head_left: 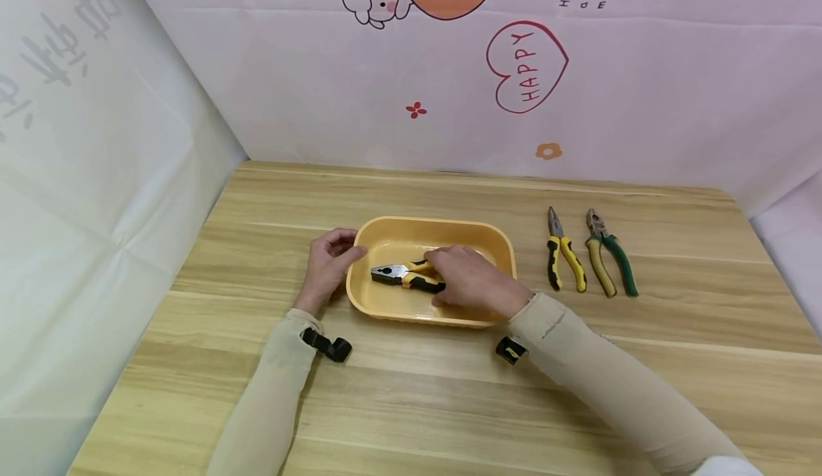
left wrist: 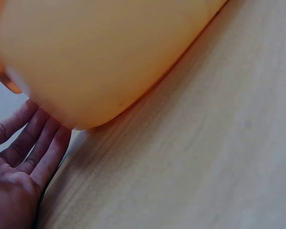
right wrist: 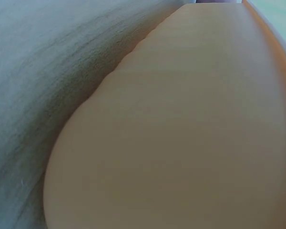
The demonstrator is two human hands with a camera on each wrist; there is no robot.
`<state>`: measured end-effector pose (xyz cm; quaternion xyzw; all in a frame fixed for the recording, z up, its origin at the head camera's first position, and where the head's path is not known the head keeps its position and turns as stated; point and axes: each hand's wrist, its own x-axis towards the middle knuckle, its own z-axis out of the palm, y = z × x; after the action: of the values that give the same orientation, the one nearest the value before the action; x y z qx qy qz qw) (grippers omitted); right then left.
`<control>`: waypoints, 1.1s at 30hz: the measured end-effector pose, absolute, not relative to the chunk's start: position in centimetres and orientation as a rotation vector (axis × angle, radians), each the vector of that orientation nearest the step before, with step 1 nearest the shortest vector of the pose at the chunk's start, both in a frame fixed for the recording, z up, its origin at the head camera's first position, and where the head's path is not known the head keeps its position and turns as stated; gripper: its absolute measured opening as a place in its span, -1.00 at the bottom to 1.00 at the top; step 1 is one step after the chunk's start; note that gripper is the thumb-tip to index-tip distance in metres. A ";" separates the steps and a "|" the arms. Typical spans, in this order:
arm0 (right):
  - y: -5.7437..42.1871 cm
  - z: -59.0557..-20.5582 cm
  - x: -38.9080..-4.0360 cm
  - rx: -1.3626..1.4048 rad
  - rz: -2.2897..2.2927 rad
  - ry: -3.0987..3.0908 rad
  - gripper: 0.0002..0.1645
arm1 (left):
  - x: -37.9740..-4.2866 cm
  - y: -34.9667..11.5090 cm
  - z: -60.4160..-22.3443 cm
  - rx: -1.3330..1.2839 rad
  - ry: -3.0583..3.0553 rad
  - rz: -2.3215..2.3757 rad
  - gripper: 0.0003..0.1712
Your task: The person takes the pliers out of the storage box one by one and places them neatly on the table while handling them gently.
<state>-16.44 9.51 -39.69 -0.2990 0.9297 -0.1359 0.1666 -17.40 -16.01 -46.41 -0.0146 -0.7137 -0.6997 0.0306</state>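
Observation:
A shallow yellow-orange plastic tub (head_left: 432, 320) stands on the wooden table. Inside it lie combination pliers (head_left: 389, 273) with yellow and black handles, their metal head toward the left end. My left hand (head_left: 326, 265) holds the tub's left end, thumb over the rim and fingers against the outer wall, as the left wrist view also shows. Reaching in over the near right side, my right hand (head_left: 475, 277) grips the pliers by the handles, whose ends it covers. In the right wrist view the tub's outer wall (right wrist: 171, 129) fills most of the picture and hides this hand.
Right of the tub lie long-nose pliers (head_left: 554, 262) with yellow and black handles. Beside them are pliers with one tan and one green handle (head_left: 619, 265). A printed white cloth (head_left: 359, 83) hangs behind the table, another at the left.

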 end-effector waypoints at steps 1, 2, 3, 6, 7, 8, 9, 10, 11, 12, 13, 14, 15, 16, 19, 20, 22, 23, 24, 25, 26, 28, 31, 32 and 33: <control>9.5 -39.7 -16.4 -0.853 -0.387 2.649 -0.43 | -17.4 -16.0 -46.4 -0.048 -2.199 -2.152 -0.67; 9.5 -39.7 -16.4 -0.856 -0.387 2.651 -0.45 | -17.4 -16.0 -46.4 -0.048 -2.201 -2.149 -0.67; 9.5 -39.7 -16.5 -0.859 -0.386 2.654 -0.47 | -17.4 -16.0 -46.4 -0.049 -2.202 -2.147 -0.67; 9.6 -39.8 -16.5 -0.867 -0.389 2.662 -0.51 | -17.4 -16.0 -46.4 -0.051 -2.201 -2.142 -0.68; 9.6 -39.8 -16.5 -0.870 -0.393 2.662 -0.52 | -17.5 -16.0 -46.4 -0.052 -2.199 -2.144 -0.68; 9.6 -39.8 -16.5 -0.872 -0.398 2.662 -0.52 | -17.5 -16.0 -46.5 -0.053 -2.196 -2.147 -0.68; 9.7 -39.8 -16.5 -0.873 -0.402 2.662 -0.52 | -17.5 -16.0 -46.5 -0.053 -2.194 -2.150 -0.68; 9.7 -39.8 -16.5 -0.872 -0.408 2.661 -0.51 | -17.5 -16.0 -46.5 -0.052 -2.193 -2.151 -0.68; 9.7 -39.8 -16.5 -0.873 -0.412 2.662 -0.50 | -17.5 -16.0 -46.5 -0.052 -2.192 -2.153 -0.68; 9.7 -39.8 -16.5 -0.872 -0.416 2.662 -0.49 | -17.5 -16.0 -46.5 -0.051 -2.192 -2.155 -0.68; 9.8 -39.9 -16.5 -0.875 -0.419 2.663 -0.48 | -17.5 -16.0 -46.5 -0.050 -2.191 -2.156 -0.68; 9.8 -39.9 -16.5 -0.877 -0.422 2.664 -0.46 | -17.5 -16.0 -46.5 -0.050 -2.193 -2.155 -0.67; 9.8 -39.9 -16.5 -0.880 -0.426 2.664 -0.46 | -17.5 -16.0 -46.5 -0.051 -2.196 -2.152 -0.67; 9.8 -39.9 -16.5 -0.885 -0.428 2.666 -0.45 | -17.5 -16.1 -46.5 -0.051 -2.198 -2.149 -0.67; 9.9 -39.9 -16.5 -0.892 -0.437 2.673 -0.45 | -17.5 -16.0 -46.4 -0.056 -2.200 -2.148 -0.68; 9.9 -40.0 -16.5 -0.891 -0.439 2.675 -0.46 | -17.5 -16.0 -46.4 -0.059 -2.197 -2.149 -0.68; 9.9 -40.0 -16.5 -0.887 -0.445 2.682 -0.49 | -17.4 -16.0 -46.4 -0.065 -2.187 -2.156 -0.68; 9.9 -40.0 -16.5 -0.884 -0.449 2.684 -0.50 | -17.5 -16.0 -46.4 -0.068 -2.183 -2.158 -0.68; 9.9 -40.0 -16.5 -0.882 -0.455 2.686 -0.51 | -17.4 -16.0 -46.4 -0.071 -2.179 -2.160 -0.68; 9.9 -40.0 -16.5 -0.880 -0.461 2.687 -0.52 | -17.4 -16.0 -46.4 -0.073 -2.172 -2.163 -0.68; 9.9 -40.0 -16.5 -0.880 -0.464 2.689 -0.52 | -17.4 -16.0 -46.5 -0.073 -2.170 -2.163 -0.68; 9.9 -40.0 -16.4 -0.880 -0.471 2.691 -0.50 | -17.4 -16.0 -46.5 -0.072 -2.166 -2.164 -0.68; 10.0 -40.0 -16.3 -0.876 -0.483 2.692 -0.47 | -17.4 -16.0 -46.6 -0.070 -2.165 -2.164 -0.69; 10.0 -40.0 -16.3 -0.876 -0.484 2.696 -0.45 | -17.4 -16.0 -46.6 -0.068 -2.164 -2.165 -0.69; 10.0 -40.0 -16.3 -0.879 -0.486 2.699 -0.45 | -17.5 -16.0 -46.6 -0.068 -2.164 -2.165 -0.68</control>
<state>-16.31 10.01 -40.04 -0.3026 0.9292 -0.1673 0.1307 -17.46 -15.99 -46.61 -0.0221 -0.7062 -0.7066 0.0398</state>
